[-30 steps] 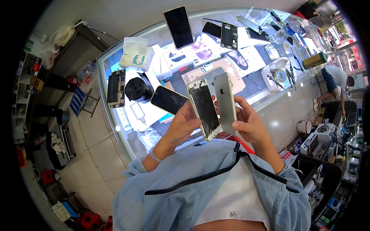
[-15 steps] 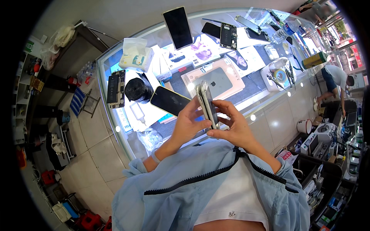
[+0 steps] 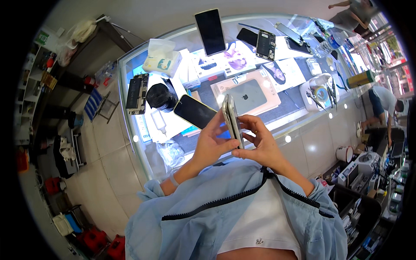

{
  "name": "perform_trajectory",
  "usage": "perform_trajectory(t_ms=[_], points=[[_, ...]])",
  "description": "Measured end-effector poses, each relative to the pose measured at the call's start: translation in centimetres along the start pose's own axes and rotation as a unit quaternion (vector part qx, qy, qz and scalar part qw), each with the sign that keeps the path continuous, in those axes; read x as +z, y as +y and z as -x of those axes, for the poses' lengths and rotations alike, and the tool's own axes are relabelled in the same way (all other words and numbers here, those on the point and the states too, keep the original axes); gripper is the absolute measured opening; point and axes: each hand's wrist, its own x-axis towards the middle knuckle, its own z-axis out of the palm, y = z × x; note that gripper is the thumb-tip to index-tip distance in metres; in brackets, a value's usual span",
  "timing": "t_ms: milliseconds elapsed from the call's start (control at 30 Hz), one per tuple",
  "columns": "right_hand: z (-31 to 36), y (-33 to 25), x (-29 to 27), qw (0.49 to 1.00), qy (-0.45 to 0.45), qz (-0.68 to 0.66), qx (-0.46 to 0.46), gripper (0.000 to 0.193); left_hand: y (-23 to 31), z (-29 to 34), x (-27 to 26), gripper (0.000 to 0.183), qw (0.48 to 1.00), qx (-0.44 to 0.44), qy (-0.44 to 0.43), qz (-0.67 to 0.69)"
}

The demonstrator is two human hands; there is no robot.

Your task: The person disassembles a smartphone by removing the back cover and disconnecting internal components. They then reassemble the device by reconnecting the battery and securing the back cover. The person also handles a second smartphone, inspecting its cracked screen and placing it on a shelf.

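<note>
Above the near edge of the glass counter (image 3: 152,167), both my hands grip a silver smartphone (image 3: 232,118), stood nearly on edge. It looks like two thin slabs with a dark gap between them; I cannot tell whether these are one phone's parts or two phones. My left hand (image 3: 211,142) closes on its left face, thumb near the lower end. Fingers and thumb of my right hand (image 3: 262,141) pinch the lower right side. Just beyond my left hand lies a dark-screened smartphone (image 3: 195,111) with a pale yellow rim. A flat box picturing a tablet (image 3: 246,96) lies behind the held phone.
To the left are an opened phone (image 3: 138,94), a black wrapped roll (image 3: 162,97) and a tissue pack (image 3: 162,61). A large phone (image 3: 210,32) stands at the back. A white tool holder (image 3: 320,93) sits at right. Another person (image 3: 381,102) bends down beyond the counter.
The whole view has shifted slightly, with the counter now farther right. In my hands the phone has turned a little and its dark gap shows more clearly. My grip stays much the same.
</note>
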Motion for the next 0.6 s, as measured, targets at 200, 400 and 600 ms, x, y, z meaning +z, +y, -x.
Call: perform_trajectory(t_ms=[200,400,600], points=[[-0.3,0.3,-0.2,0.998,-0.059,-0.015,-0.006,0.078,0.2,1.7,0.8,0.085,0.997,0.009,0.065,-0.037],[-1.0,-0.1,0.0,0.993,-0.11,0.032,-0.032,0.074,0.5,3.9,2.2,0.072,0.99,0.037,0.118,-0.063],[-1.2,0.7,0.5,0.967,-0.159,0.139,-0.143,0.072,-0.7,6.9,4.3,0.047,0.965,0.011,0.259,0.034]])
